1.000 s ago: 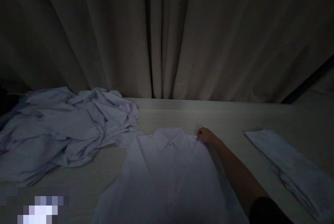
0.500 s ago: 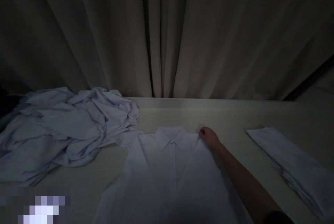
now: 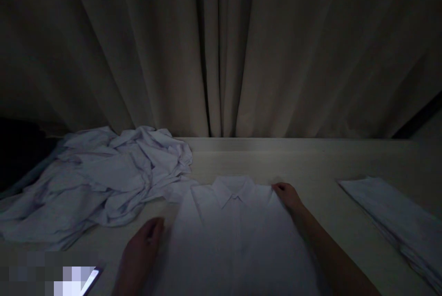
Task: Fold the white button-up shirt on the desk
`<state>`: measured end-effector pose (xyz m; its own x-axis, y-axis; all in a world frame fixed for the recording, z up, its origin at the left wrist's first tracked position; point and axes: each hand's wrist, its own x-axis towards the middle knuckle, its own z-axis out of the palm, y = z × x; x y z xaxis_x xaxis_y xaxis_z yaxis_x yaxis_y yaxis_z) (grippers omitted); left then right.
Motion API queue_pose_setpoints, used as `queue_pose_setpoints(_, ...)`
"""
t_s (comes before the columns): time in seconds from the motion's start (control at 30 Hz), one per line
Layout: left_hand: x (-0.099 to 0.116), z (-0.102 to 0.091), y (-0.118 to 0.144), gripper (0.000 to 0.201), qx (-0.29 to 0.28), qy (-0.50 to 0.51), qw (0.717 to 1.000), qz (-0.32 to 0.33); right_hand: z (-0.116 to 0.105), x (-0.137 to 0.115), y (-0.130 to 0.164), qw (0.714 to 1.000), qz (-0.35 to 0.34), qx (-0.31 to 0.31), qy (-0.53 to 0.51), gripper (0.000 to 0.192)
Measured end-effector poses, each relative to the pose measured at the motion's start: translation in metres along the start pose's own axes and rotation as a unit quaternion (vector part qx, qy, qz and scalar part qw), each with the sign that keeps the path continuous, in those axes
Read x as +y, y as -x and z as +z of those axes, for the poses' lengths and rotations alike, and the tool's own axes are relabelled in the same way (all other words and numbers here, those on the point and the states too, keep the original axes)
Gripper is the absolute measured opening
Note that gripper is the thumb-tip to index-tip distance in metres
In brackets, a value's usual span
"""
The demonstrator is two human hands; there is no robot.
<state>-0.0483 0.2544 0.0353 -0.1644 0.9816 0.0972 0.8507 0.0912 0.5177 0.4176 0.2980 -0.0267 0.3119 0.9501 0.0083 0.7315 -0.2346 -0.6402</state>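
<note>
A white collared shirt [image 3: 238, 236] lies front side up, its collar away from me and its lower part running out of view. My right hand [image 3: 288, 194] is closed in a pinch on the shirt's right shoulder corner. Beside the shirt's left edge is my left hand [image 3: 143, 247], fingers curled together and slightly blurred. Whether cloth is caught in those fingers I cannot make out. The left sleeve is mostly hidden near that hand.
A crumpled heap of white garments [image 3: 113, 176] lies at the left, with dark cloth [image 3: 20, 153] behind it. Folded white clothing [image 3: 397, 213] is stacked at the right. Curtains [image 3: 165, 56] hang behind the pale surface [image 3: 304, 162]. A lit screen edge [image 3: 91, 280] shows lower left.
My left hand has come into view at the shirt's left side. My right hand stays at the shoulder corner. The whole view has shifted slightly.
</note>
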Motion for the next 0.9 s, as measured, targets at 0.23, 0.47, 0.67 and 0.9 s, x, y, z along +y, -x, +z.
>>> queue_pose_setpoints(0.23,0.052,0.053,-0.09,0.049,-0.086,-0.141,0.985,0.057,0.014,-0.009,0.004,0.992,0.02,0.063,0.108,0.034)
queue_pose_setpoints(0.47,0.047,0.074,-0.098,0.041,-0.073,-0.154,0.984,0.054,0.019,-0.009,0.01,0.977,-0.004,0.093,0.194,0.031)
queue_pose_setpoints(0.67,0.039,0.075,-0.106,0.038,-0.062,-0.177,0.981,0.044,0.02,-0.009,0.008,0.967,-0.008,0.106,0.233,0.028)
queue_pose_setpoints(0.9,0.03,0.082,-0.11,0.039,-0.04,-0.222,0.972,0.07,0.021,-0.01,0.003,0.963,0.0,0.102,0.248,0.026)
